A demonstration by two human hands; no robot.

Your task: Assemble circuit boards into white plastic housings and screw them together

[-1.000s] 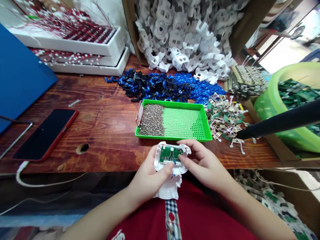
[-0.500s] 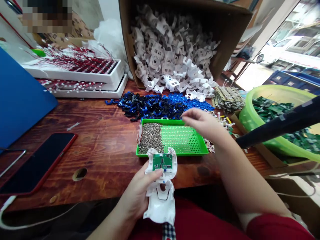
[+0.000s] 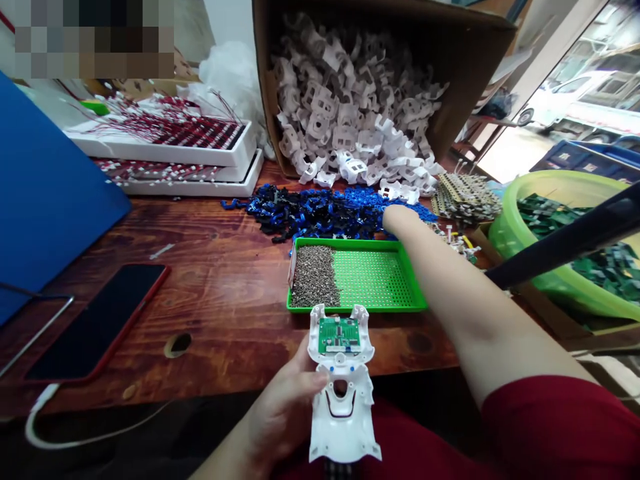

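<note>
My left hand (image 3: 285,407) grips a white plastic housing (image 3: 343,407) near the table's front edge. A green circuit board (image 3: 339,335) sits in the housing's upper end. My right hand (image 3: 400,221) reaches across the green tray (image 3: 375,273) into the pile of blue and black plastic parts (image 3: 325,212). Its fingers are down among the blue parts and hidden, so what they hold does not show. The tray carries a heap of small metal screws (image 3: 314,275) at its left end.
A tipped cardboard box (image 3: 465,60) spills white housings (image 3: 350,120) at the back. White foam trays of red wires (image 3: 165,143) and a blue board (image 3: 40,193) stand left. A phone (image 3: 100,320) lies front left. A lime basin of circuit boards (image 3: 565,233) and a black tool (image 3: 565,243) are right.
My right hand has gone from the housing over the tray to the blue parts pile. My left hand has turned the housing upright and shifted it slightly right.
</note>
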